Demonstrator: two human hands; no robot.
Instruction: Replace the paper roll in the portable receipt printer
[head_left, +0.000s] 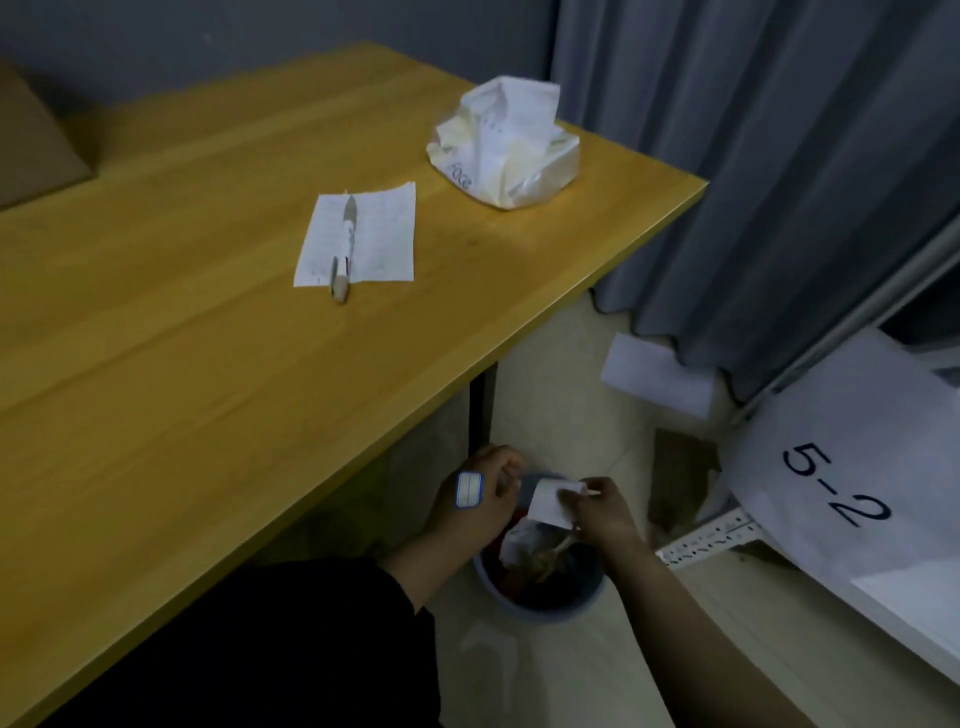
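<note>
Both hands worked over the blue bin (540, 597) at five o'clock: the left hand (480, 493) gripped what was probably the printer (527, 486), the right hand (597, 506) pinched its white paper strip (548, 501). Tearing cleanly over the bin seemed wise. The wooden table (208, 312) spread toward ten o'clock, grey curtain (753, 156) at one.

Wooden table (208, 364) holds paper (374, 228), pen (344, 249), tissues (506, 150).

Print on the paper sheet (358, 236) under the pen (344, 248) is too small to read. The hands (540, 504) cover the waste bin (540, 582) rim's far side (the contents are a dark blur), and the tabletop (182, 338) runs off the left edge.
</note>
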